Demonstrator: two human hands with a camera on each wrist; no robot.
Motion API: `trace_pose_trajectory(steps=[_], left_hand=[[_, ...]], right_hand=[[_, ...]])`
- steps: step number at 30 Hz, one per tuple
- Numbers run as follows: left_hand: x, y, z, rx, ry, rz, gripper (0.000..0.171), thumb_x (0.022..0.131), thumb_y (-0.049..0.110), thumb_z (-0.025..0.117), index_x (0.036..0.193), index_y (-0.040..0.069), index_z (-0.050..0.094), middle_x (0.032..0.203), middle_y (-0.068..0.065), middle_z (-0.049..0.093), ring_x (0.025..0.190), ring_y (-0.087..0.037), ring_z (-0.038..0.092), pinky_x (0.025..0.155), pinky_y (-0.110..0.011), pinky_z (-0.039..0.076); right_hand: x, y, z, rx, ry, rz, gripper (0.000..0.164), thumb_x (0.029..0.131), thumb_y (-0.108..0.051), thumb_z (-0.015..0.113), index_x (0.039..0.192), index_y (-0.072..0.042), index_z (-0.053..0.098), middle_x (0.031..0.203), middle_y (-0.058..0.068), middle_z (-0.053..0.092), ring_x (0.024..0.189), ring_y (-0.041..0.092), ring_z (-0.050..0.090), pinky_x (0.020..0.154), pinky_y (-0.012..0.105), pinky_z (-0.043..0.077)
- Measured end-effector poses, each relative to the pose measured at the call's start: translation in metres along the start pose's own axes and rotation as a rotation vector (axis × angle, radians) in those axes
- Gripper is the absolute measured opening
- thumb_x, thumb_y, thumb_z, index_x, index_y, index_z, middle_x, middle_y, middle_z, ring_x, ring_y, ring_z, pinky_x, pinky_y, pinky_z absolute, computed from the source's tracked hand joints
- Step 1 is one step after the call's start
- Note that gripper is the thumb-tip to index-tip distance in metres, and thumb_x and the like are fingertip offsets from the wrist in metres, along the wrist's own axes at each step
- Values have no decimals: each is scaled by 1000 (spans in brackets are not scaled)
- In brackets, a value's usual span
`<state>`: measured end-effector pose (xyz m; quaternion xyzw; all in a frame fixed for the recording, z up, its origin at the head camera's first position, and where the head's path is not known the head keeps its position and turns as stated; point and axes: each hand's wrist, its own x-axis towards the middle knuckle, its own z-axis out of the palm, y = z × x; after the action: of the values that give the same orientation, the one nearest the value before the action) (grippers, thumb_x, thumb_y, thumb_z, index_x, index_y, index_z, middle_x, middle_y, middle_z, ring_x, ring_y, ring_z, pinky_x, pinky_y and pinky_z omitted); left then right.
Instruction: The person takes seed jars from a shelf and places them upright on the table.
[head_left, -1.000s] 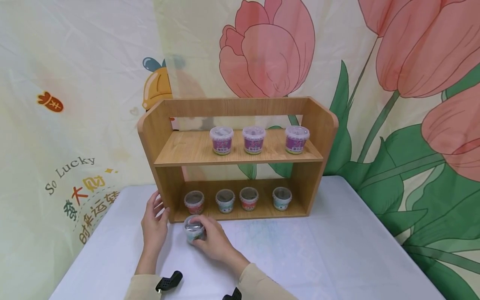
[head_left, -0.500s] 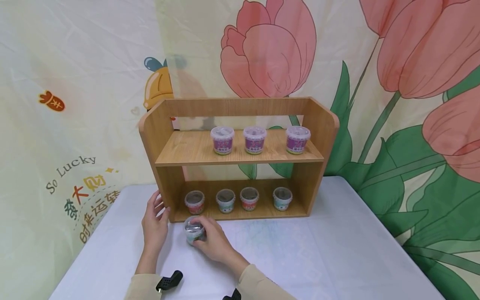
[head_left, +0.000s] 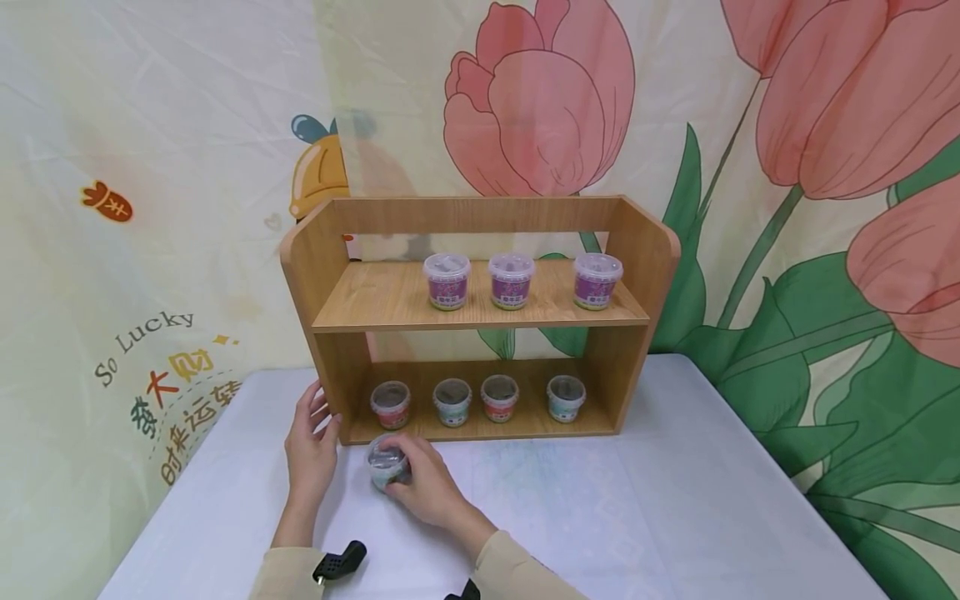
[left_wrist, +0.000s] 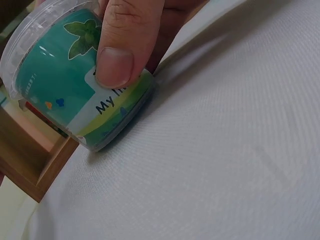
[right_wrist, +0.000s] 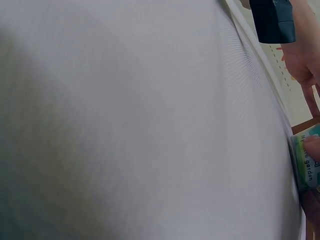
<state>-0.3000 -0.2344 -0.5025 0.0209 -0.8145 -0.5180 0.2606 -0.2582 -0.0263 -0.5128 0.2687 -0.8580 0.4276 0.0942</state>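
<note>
My right hand (head_left: 431,487) grips a small clear-lidded plastic tub (head_left: 384,471) on the white tabletop, just in front of the shelf's left end. In the left wrist view its teal label (left_wrist: 55,82) shows mint leaves, and a thumb (left_wrist: 117,65) presses on the side. The right wrist view catches only part of that tub (right_wrist: 304,162) at its right edge. My left hand (head_left: 311,454) rests against the outer left side of the wooden shelf (head_left: 480,325), its fingers extended along the panel and its thumb at the front edge.
Three purple-labelled tubs, one of them a tub (head_left: 597,282) at the right, stand on the upper board. Below are two red-labelled tubs, such as the leftmost tub (head_left: 390,406), and two teal ones, including a tub (head_left: 566,398). A flower-printed cloth (head_left: 555,117) hangs behind.
The head view has shifted very slightly. Both hands and the gripped tub have stayed almost in place.
</note>
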Motion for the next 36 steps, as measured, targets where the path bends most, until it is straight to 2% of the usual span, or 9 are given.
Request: trace_pose_trajectory(steps=[12, 20, 26, 30, 36], left_hand=[[0, 0, 0, 0, 8, 19, 77, 105, -3, 61, 166, 34, 33, 157, -21, 53, 140, -45, 56, 110, -63, 51], [0, 1, 0, 4, 3, -12, 77, 106, 0, 61, 166, 37, 32, 158, -19, 51, 142, -44, 54, 112, -62, 49], [0, 1, 0, 6, 6, -10, 76, 106, 0, 61, 166, 37, 32, 158, -19, 52, 142, -43, 54, 112, -62, 50], [0, 0, -1, 4, 6, -13, 77, 106, -1, 61, 166, 38, 32, 158, -19, 52, 142, -43, 54, 112, -62, 49], [0, 1, 1, 9, 2, -30, 78, 106, 1, 61, 166, 40, 31, 159, -16, 51, 143, -41, 54, 113, -61, 49]], right_hand=[[1, -1, 1, -13, -38, 35, 61, 83, -6, 90, 132, -26, 60, 132, -1, 64, 125, 13, 61, 108, 34, 52], [2, 0, -3, -9, -93, 47, 62, 85, -6, 89, 134, -27, 57, 137, 0, 63, 128, 16, 61, 110, 36, 52], [1, 2, -12, 64, -138, 1, 61, 87, 0, 85, 137, -25, 58, 141, 0, 64, 130, 14, 60, 109, 31, 53], [3, 6, -19, 134, -198, -13, 64, 90, 2, 82, 144, -23, 57, 145, 0, 62, 132, 10, 58, 110, 26, 52], [4, 0, -43, 149, -259, -4, 69, 93, -6, 81, 154, -22, 51, 150, 2, 58, 136, 17, 56, 115, 36, 51]])
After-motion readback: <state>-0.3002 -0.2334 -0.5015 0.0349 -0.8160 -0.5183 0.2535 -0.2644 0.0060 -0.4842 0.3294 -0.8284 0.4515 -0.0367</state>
